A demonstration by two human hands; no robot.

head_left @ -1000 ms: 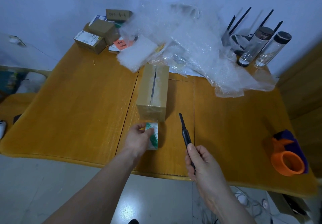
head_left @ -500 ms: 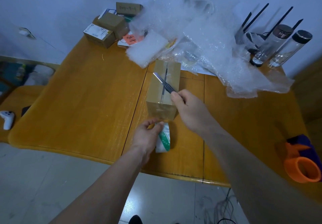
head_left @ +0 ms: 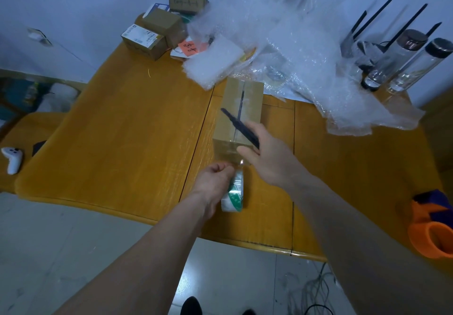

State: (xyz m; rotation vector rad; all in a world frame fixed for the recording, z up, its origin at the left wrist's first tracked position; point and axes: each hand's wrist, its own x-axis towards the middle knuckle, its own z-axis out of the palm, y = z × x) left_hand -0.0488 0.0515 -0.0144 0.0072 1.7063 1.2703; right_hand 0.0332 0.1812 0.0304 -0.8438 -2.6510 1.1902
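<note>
Wooden table (head_left: 122,143), cardboard box (head_left: 252,99) set at centre, right hand (head_left: 267,157) held over its top, left hand (head_left: 213,180) at the box's 6 o'clock, tape roll (head_left: 232,197) gripped in it, black cutter (head_left: 239,126) clamped in the right, tip aimed at 10 o'clock.

No text is legible. The orange note (head_left: 188,48) has black handwriting, the back carton (head_left: 187,2) a dark scrawled line, the white label (head_left: 142,34) on a small box fine print, and the tape roll (head_left: 234,195) green print. All are too blurred or small to read.
</note>
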